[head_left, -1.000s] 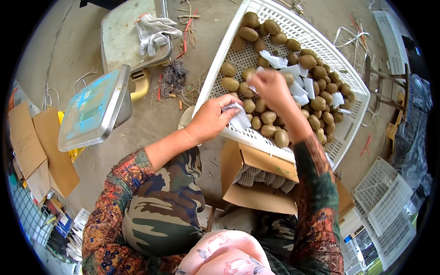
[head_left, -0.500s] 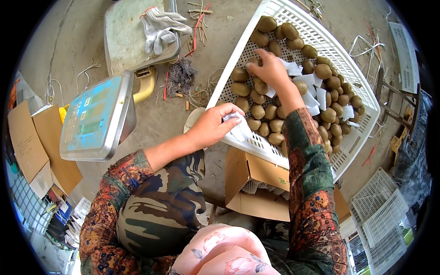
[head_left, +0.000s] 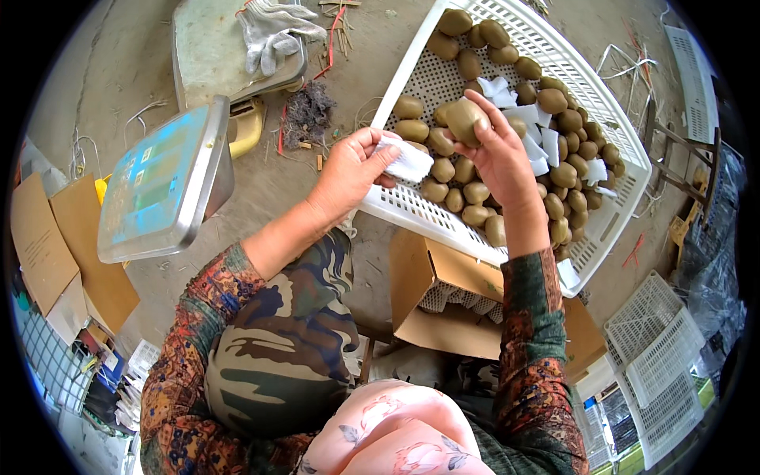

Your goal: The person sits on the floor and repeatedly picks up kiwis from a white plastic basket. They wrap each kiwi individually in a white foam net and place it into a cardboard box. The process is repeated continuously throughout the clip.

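Observation:
My left hand (head_left: 351,169) pinches a white foam sleeve (head_left: 412,164) over the near left edge of a white plastic crate (head_left: 443,238). To its right, my right hand (head_left: 503,158) has its fingers closed around a brown kiwifruit (head_left: 465,121), lifted above the crate. Several loose kiwifruit (head_left: 564,176) lie in the crate, piled most thickly toward its right side. Among them are scattered white foam pieces (head_left: 550,146). The held fruit and the sleeve are apart from each other.
An open cardboard box (head_left: 443,331) with netted foam inside stands just below the crate. At left are a scale's display (head_left: 162,186) and its platform (head_left: 202,59), with grey gloves (head_left: 277,36) on it. White slatted crates (head_left: 653,348) lie at the right.
My right hand has come up out of the pile toward me with a kiwifruit in it. My left hand has lifted slightly with the foam sleeve, which now shows more fully.

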A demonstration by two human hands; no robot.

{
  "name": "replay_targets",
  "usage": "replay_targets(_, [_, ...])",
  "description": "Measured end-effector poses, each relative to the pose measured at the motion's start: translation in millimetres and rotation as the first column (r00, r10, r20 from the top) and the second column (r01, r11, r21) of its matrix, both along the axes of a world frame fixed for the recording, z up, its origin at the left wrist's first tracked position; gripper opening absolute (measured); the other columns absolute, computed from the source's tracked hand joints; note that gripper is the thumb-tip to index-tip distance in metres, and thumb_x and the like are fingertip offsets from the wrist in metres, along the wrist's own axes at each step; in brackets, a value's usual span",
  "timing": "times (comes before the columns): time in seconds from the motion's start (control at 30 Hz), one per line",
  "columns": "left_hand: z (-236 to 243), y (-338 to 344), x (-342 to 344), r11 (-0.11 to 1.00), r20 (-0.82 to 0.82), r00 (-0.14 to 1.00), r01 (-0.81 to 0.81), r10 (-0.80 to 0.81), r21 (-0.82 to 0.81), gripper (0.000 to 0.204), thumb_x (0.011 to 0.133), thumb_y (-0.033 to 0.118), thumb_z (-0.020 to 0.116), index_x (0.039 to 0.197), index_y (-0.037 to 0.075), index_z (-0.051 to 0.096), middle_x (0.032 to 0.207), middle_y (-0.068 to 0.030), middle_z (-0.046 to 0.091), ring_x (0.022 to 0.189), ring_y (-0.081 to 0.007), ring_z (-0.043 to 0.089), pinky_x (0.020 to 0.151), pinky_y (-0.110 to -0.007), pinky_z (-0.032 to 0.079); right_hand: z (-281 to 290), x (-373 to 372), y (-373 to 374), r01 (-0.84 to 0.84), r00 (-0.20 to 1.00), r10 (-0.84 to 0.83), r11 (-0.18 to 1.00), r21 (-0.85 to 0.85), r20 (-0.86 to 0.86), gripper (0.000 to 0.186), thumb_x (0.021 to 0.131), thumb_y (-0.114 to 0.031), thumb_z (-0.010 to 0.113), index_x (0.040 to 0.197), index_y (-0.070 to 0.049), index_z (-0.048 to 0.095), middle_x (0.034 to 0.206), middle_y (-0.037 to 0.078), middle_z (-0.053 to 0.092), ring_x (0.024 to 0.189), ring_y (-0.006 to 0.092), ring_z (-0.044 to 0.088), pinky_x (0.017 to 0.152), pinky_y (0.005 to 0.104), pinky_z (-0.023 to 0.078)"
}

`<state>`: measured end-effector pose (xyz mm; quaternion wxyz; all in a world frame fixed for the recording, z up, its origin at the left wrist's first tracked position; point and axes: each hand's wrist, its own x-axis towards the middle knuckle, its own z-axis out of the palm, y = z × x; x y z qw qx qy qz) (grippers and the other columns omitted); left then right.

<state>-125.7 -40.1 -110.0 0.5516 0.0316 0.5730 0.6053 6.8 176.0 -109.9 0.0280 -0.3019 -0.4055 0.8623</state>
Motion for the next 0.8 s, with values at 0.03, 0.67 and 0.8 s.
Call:
replay_targets(0.03, [-1,-1,0,0.999,-0.001,0.999,-0.034,0.034,-0.013,0.024,0.101,0.018,0.062,0.119,0.001,0.059,0.105,-0.007,0.071,0.088,-0.0117,0.069,0.069,-0.026,0.059,14,4,-9,-0.003,0.995,-0.01,0.99,0.138,0.097,0.055,0.099,-0.018,0.063,0.147,0.0,0.042,0.129,0.013,0.06,0.11,0.0222,0.066,0.09,0.034,0.056])
replay_targets(0.67, [15,-9,28,0.986,-0.279,0.96,0.01,0.037,0.164,0.02,0.1,0.012,0.064,0.116,0.001,0.062,0.109,-0.0069,0.07,0.096,-0.0099,0.065,0.085,-0.026,0.055,58,52,-105,0.052,0.998,-0.069,0.831,0.553,0.009,0.045,0.077,-0.01,0.081,0.117,0.003,0.064,0.123,0.01,0.063,0.109,0.0161,0.063,0.096,0.0312,0.053])
replay_targets(0.8, [21,-18,32,0.985,-0.351,0.936,0.071,-0.011,0.158,0.02,0.096,0.008,0.069,0.114,0.0,0.065,0.105,-0.0029,0.069,0.097,-0.0076,0.062,0.085,-0.025,0.051,87,51,-102,-0.196,0.979,0.048,0.517,0.833,0.2,0.042,0.072,-0.016,0.083,0.107,0.003,0.068,0.115,0.012,0.065,0.107,0.0189,0.064,0.091,0.0342,0.054])
